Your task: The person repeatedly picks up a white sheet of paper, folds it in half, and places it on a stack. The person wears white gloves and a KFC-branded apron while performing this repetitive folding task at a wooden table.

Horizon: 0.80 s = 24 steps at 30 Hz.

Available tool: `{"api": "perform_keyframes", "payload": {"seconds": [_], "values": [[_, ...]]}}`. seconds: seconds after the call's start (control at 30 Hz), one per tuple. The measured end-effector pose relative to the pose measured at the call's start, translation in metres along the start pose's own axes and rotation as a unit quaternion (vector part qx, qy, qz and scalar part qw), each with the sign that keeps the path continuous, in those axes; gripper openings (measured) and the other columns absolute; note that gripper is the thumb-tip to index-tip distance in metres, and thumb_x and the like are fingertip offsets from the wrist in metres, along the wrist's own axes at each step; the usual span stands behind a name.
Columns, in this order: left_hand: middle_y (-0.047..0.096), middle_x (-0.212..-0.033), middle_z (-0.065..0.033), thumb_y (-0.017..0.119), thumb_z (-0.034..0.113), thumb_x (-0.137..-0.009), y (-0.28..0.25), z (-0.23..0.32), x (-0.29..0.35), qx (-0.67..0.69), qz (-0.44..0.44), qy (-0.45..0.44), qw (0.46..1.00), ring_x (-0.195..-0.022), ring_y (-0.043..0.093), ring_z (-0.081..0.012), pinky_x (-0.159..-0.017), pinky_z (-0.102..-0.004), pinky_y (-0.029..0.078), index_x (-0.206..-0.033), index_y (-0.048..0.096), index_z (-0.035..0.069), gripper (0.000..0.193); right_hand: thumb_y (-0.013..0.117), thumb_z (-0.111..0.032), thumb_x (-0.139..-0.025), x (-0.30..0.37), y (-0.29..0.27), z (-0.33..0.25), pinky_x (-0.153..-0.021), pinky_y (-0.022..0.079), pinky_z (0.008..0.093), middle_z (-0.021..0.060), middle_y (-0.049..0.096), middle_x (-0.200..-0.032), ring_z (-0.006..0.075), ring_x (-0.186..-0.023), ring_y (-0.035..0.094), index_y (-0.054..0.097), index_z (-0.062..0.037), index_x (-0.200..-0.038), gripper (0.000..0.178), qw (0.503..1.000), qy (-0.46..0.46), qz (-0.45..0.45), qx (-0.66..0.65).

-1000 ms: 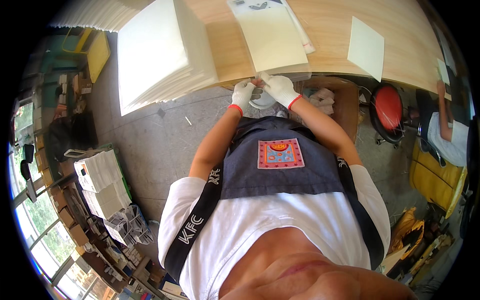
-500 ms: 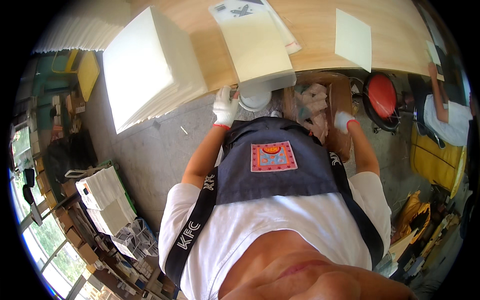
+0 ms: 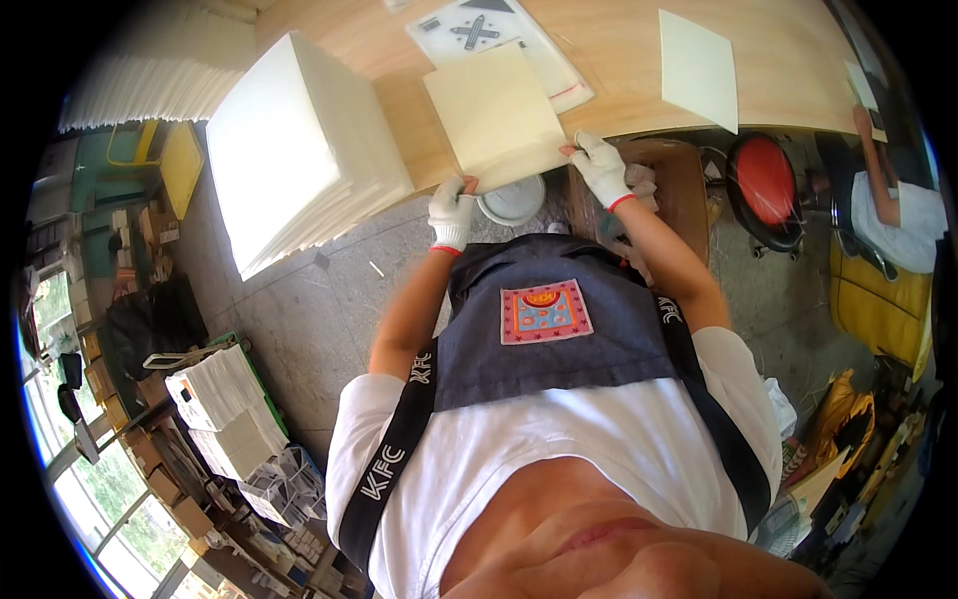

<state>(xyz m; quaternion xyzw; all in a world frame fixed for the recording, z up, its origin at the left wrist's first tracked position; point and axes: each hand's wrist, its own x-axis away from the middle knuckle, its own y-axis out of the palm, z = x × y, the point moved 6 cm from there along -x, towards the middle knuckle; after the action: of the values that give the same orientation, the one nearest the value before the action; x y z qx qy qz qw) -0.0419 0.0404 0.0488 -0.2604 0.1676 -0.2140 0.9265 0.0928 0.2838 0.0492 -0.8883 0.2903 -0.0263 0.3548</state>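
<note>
A cream stack of paper (image 3: 494,105) lies at the table's front edge, in what looks like a clear plastic sleeve (image 3: 519,168) that extends toward me. My left hand (image 3: 453,213), in a white glove with bare fingertips showing, is closed at the sleeve's near left corner. At the near right corner, my right hand (image 3: 601,172), gloved the same way, pinches the sleeve's edge. Beyond the cream paper lie flat printed plastic packs (image 3: 474,30) with a crossed-pencil picture. Left of my left hand rises a tall stack of white paper (image 3: 274,150).
A pale sheet (image 3: 699,70) lies on the wooden table (image 3: 619,60) to the right. Below the edge are a round white lid or bucket (image 3: 512,200) and a cardboard box (image 3: 681,205) with scraps. A red stool (image 3: 766,190) and a seated person (image 3: 893,215) are at right.
My right hand has come from above the cardboard box to the sleeve's near right corner. The cream paper and sleeve now lie flatter. My left hand stays at the near left corner.
</note>
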Motion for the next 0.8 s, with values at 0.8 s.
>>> {"api": "perform_keyframes", "payload": {"seconds": [0.8], "values": [[0.049, -0.074, 0.0027, 0.051, 0.002, -0.085, -0.244, 0.153, 0.004, 0.075, 0.209, 0.019, 0.975, -0.066, 0.046, -0.0074, -0.055, -0.0226, 0.037, -0.100, 0.058, -0.001, 0.018, 0.051, -0.025, -0.090, -0.051, 0.043, -0.182, -0.070, 0.043, 0.0216, 0.0017, 0.060, -0.091, 0.0067, -0.081, 0.054, 0.054, 0.0013, -0.110, 0.034, 0.826, 0.042, -0.204, -0.524]]}}
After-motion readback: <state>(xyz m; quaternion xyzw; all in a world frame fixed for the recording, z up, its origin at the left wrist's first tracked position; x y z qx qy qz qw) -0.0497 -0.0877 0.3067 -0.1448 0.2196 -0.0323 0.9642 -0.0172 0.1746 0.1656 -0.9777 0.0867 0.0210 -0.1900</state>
